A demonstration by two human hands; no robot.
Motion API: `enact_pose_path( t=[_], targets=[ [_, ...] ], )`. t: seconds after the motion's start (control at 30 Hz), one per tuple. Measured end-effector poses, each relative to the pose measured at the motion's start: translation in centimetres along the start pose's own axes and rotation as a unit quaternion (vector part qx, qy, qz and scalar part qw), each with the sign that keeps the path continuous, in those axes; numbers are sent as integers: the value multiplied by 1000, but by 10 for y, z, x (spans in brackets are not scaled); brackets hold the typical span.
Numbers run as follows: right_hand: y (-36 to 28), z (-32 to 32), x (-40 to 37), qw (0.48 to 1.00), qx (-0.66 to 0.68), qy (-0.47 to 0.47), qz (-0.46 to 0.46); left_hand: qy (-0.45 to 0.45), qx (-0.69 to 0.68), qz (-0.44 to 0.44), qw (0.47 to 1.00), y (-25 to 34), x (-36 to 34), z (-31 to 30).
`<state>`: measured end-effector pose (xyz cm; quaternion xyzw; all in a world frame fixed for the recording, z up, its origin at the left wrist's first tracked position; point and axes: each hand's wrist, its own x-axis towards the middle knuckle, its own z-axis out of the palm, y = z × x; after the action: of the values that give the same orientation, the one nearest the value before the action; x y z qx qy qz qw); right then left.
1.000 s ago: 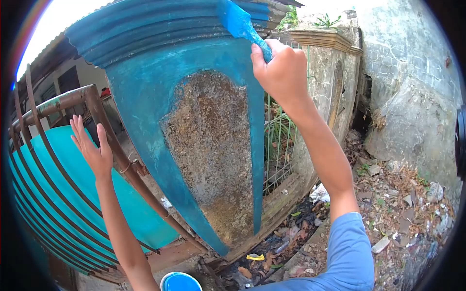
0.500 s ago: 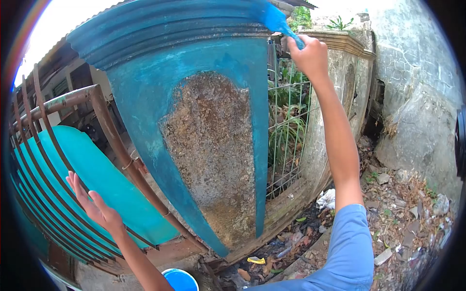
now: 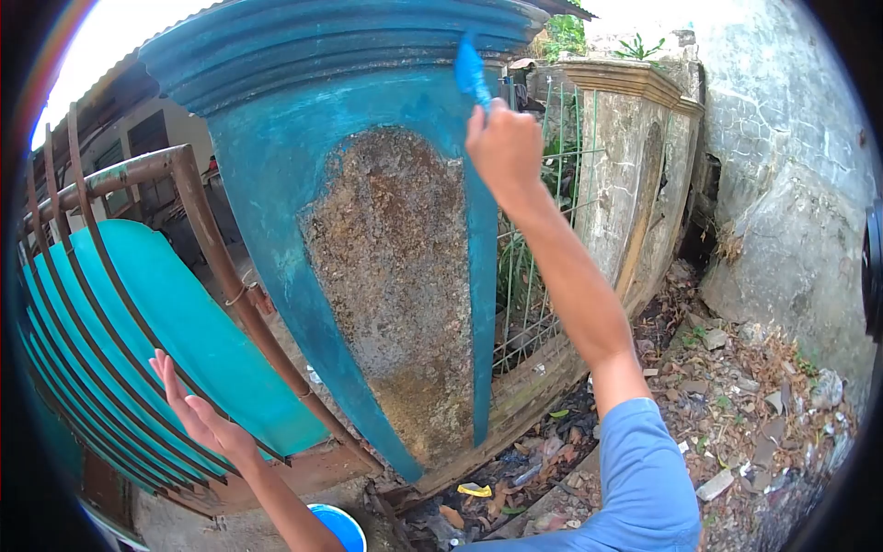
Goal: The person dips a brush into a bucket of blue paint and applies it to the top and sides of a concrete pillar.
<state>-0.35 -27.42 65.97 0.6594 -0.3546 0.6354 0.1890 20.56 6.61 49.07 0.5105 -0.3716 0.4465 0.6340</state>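
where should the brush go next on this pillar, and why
Probably stroke the paintbrush down from under the moulding onto the top of the rough brown panel. The right hand holds the bristles against the upper right border of the pillar, which is already blue, while the centre panel beside it is bare. The left hand hangs open, away from it.

Your brush (image 3: 471, 74), at twelve o'clock, is bright blue all over. The pillar (image 3: 276, 184) wears streaky blue-teal paint, with a mottled brown and grey patch (image 3: 395, 276) bare in its middle. At nine o'clock, rust-brown gate bars (image 3: 198, 230) cross a plain turquoise panel (image 3: 175, 322). At six o'clock the bucket (image 3: 338, 529) shows blue with a white rim. Your sleeve (image 3: 644, 478) is plain mid-blue. At three o'clock the wall (image 3: 791, 184) is blotchy grey-white.
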Motion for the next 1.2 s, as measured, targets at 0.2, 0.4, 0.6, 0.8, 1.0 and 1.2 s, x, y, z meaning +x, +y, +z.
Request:
enact_pose_path(
  t=[0.2, 0.4, 0.6, 0.8, 1.0, 1.2],
  targets=[
    [-42, -15, -34, 983, 163, 40, -79, -28, -12, -33, 999, -7, -16, -10],
    [-4, -1, -15, 977, 170, 49, -120, -48, 23, -49, 997, -7, -24, -15],
    [72, 19, 9, 999, 10, 44, -29, -59, 24, -54, 996, 0, -32, -19],
    [117, 7, 8, 994, -59, 55, 75, -69, -13, -52, 996, 9, -36, -16],
    [5, 12, -3, 1000, -5, -10, 23, -81, -64, -63, 993, 15, -47, 4],
    [-86, -7, -32, 987, 147, -13, -68, -81, -74, -99, 989, 0, -61, -2]
  ],
)
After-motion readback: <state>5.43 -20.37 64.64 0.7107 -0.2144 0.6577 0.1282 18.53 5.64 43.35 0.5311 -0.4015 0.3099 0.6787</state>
